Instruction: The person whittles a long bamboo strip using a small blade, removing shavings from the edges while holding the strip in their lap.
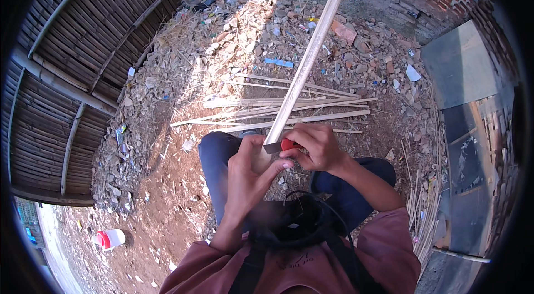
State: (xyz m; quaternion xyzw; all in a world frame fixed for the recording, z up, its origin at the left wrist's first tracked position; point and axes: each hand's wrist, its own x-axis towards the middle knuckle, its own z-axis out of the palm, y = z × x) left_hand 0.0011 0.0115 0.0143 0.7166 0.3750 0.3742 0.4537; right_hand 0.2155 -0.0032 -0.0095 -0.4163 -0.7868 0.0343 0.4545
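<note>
A long, pale strip of split bamboo or wood (303,67) slants from my lap up toward the far wall. Its near end rests in my left hand (245,169), whose fingers are wrapped round it. My right hand (317,148) grips a knife (287,144) by its red handle. The short, dark blade lies across the strip's near end, touching or nearly touching it, close to my left fingers. Part of the handle is hidden by my right fingers. Both hands are above my bent legs, in dark trousers.
Several pale strips (334,116) lie loosely crossed on the ground beyond my knees. Rubble and broken brick (233,52) cover the far ground. A bamboo-slat wall (83,27) stands left, with a white and red jug (114,238) below it. Grey panels (461,66) lean at right.
</note>
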